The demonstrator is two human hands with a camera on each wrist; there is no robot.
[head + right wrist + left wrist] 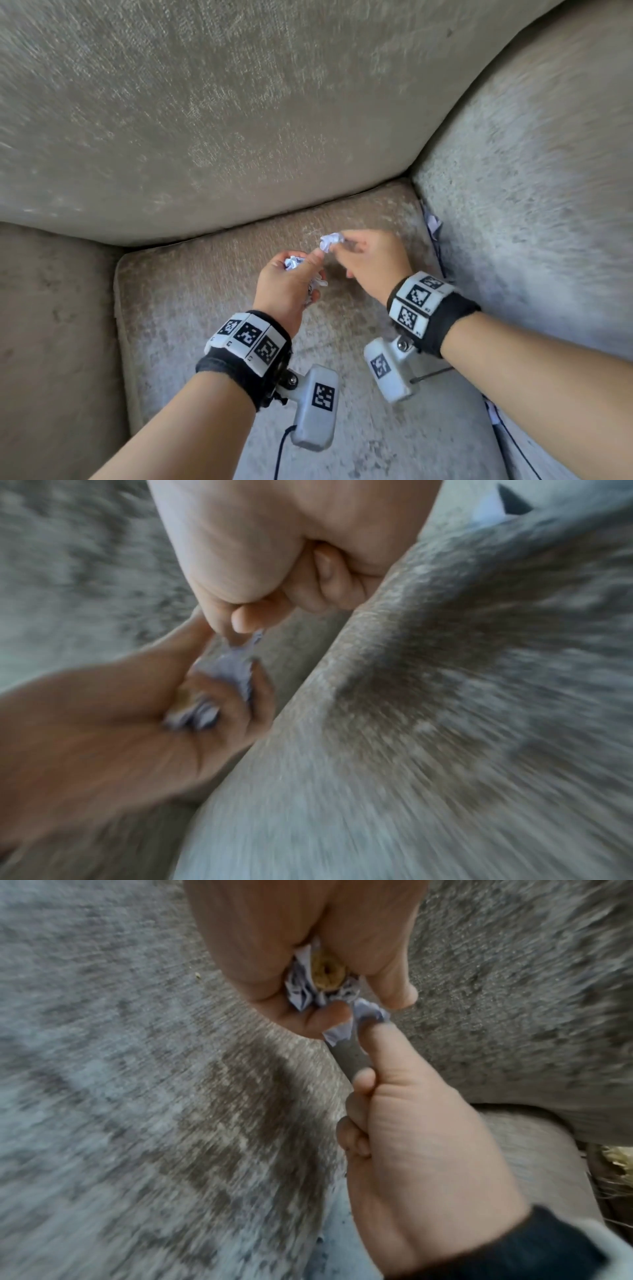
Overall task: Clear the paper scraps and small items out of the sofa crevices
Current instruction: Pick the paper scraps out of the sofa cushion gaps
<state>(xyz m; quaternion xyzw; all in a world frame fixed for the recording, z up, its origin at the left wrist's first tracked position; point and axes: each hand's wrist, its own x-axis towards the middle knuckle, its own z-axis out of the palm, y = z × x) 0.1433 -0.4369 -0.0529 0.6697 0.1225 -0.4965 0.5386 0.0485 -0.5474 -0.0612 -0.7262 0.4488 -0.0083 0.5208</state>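
Over the beige seat cushion [205, 325] my left hand [305, 270] grips a bundle of crumpled white paper scraps [294, 263]. In the left wrist view a small tan ring-shaped item [327, 970] sits among those scraps [301, 993]. Just to the right, my right hand [339, 241] pinches a crumpled paper ball [330, 241] between thumb and fingertips, right beside the left thumb. The wrist views show that ball [366, 1014] [236, 664] at the edge of the left hand's [137, 723] bundle. Another white scrap [432, 224] is wedged in the crevice by the armrest.
The back cushion [205, 120] rises behind the hands and the armrest [531, 205] stands to the right. A second bit of paper [491, 413] shows low in the same right crevice. Black cables hang from both wrist cameras.
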